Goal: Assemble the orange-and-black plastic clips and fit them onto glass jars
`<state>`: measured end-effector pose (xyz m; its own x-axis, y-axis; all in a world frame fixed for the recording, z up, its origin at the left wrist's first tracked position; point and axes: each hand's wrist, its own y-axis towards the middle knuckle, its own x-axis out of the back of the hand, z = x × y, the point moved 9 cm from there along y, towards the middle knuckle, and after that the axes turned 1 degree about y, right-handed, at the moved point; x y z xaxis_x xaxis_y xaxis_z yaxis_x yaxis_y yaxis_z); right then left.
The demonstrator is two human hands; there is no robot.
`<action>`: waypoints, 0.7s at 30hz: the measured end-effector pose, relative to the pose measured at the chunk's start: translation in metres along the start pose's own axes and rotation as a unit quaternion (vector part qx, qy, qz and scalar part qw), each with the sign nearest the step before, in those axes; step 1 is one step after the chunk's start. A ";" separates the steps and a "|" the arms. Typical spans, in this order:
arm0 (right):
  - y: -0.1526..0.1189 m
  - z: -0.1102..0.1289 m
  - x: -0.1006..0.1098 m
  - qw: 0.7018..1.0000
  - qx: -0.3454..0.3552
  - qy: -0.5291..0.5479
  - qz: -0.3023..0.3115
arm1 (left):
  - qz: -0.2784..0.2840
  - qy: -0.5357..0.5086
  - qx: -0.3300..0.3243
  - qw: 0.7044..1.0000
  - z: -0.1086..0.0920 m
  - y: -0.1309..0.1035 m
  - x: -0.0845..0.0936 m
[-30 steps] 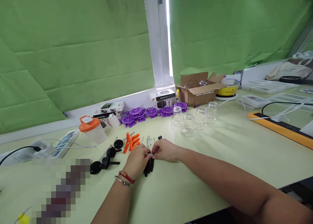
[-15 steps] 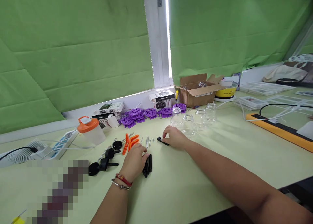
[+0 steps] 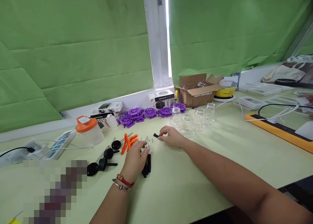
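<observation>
My right hand [image 3: 171, 137] pinches a small black plastic part [image 3: 156, 135] just above the table, left of the clear jars. My left hand [image 3: 134, 158] is over the table with thumb and fingers apart, at the lower ends of thin metal rods [image 3: 147, 141]; whether it touches them I cannot tell. Below its thumb lie several black handle-like sticks [image 3: 149, 163], partly covered by the hand. Tiny metal pieces [image 3: 152, 140] lie between the hands. Orange curved pieces [image 3: 132, 141] and black round parts with stems [image 3: 102, 164] lie left of my left hand.
Clear jars [image 3: 187, 127] stand to the right. Behind are purple wheel-shaped parts [image 3: 150, 112], small printed boxes [image 3: 161, 100] and an open carton [image 3: 198, 95]. An orange-lidded container [image 3: 89, 131] and a power strip [image 3: 61, 144] are left. Another person's hand [image 3: 310, 97] shows far right.
My right hand has moved slightly left with the black part, now held at one end. My left hand has shifted a little up toward the metal rods.
</observation>
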<state>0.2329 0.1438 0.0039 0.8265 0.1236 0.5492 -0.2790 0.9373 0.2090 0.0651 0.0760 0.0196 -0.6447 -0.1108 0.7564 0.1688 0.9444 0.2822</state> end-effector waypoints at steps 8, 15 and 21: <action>-0.020 0.044 -0.019 0.969 0.075 0.175 0.156 | 0.037 -0.263 0.030 0.964 -0.017 -0.004 -0.011; -0.006 0.025 -0.006 0.994 0.085 -0.022 0.068 | 0.056 -0.152 0.024 0.987 -0.022 -0.007 -0.008; 0.003 0.014 -0.024 0.964 0.132 -0.217 0.084 | 0.105 -0.065 -0.033 0.992 -0.035 -0.011 -0.017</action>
<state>0.2053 0.1394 0.0024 0.4931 0.0651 0.8675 -0.5526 0.7936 0.2545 0.1008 0.0567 0.0244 -0.6808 0.1307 0.7207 0.3544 0.9199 0.1679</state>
